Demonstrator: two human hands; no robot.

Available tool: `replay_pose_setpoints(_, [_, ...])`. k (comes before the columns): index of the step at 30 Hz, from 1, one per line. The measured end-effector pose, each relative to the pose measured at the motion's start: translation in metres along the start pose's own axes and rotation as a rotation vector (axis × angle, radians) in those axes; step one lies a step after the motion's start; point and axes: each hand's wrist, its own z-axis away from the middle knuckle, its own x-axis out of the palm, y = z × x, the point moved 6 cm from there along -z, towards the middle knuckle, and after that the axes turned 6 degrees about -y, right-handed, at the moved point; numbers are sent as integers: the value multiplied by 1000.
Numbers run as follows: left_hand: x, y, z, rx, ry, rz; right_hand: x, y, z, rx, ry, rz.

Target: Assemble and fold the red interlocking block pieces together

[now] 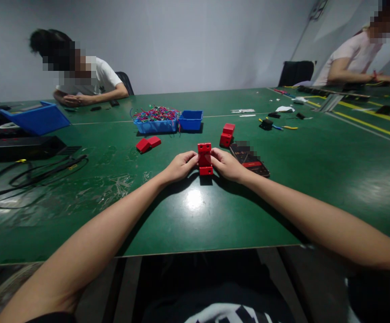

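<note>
Between my two hands a red block-shaped part with small dark holes stands upright, just over the green table. My left hand grips its left side, fingers closed. On the other side my right hand pinches it with thumb and fingers. Whether its base touches the table I cannot tell. Beyond my right hand are more red parts, close together. A phone with a lit screen lies beside that hand. Two red pieces lie farther off to the left.
A blue bin heaped with colourful wires stands beside another blue bin. Black cables and a tilted blue tray are at left. Pliers lie at right. Two people sit across the table.
</note>
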Motion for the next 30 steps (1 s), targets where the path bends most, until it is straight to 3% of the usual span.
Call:
replay_pose_setpoints(7, [1,-2,0,-3,-12,2,1,7,-1,37,24,-74])
replay_pose_setpoints(12, [0,2,1,-20,-11,60,3,11,-3,97,9,-271])
replay_pose_setpoints(17, [4,6,3,-27,-40,162,-1,13,-3,183,78,-443])
replay_pose_setpoints(25, [8,5,3,-55,-78,156,-1,9,-1,205,91,-489])
replay_pose_setpoints(30, [6,0,0,-101,-86,357,-1,9,-1,199,106,-498])
